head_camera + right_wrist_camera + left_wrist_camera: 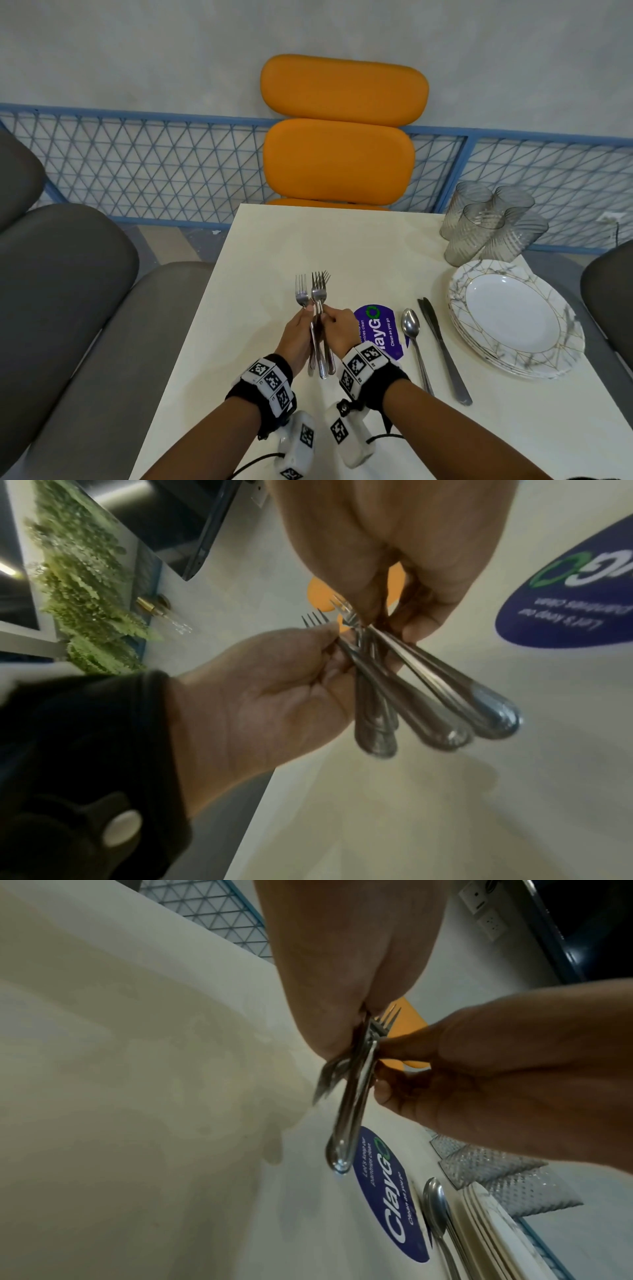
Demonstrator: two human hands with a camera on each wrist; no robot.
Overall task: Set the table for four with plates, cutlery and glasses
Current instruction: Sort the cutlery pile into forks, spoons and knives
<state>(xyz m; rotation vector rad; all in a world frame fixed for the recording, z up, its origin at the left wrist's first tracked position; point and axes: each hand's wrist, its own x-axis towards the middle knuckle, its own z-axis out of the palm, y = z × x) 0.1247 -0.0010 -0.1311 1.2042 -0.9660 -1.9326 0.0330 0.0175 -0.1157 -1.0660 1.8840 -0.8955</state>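
Note:
Both hands hold a bundle of several steel forks [319, 298] above the middle of the cream table [274, 240], tines pointing away from me. My left hand [306, 318] pinches one fork [301, 291] splayed off to the left. My right hand [331, 318] grips the other forks [435, 696] by their necks. In the left wrist view the fork handles [354, 1104] hang down between my left hand [342, 1031] and right hand [404, 1069]. A spoon [412, 325], dark-handled knives [442, 349], a stack of marbled plates [513, 318] and several ribbed glasses [486, 222] lie to the right.
A blue round sticker [380, 329] is on the table beside my right hand. An orange chair [339, 137] stands at the far edge, with grey chairs at the left [68, 274] and right [609, 291]. A blue mesh fence [154, 164] runs behind.

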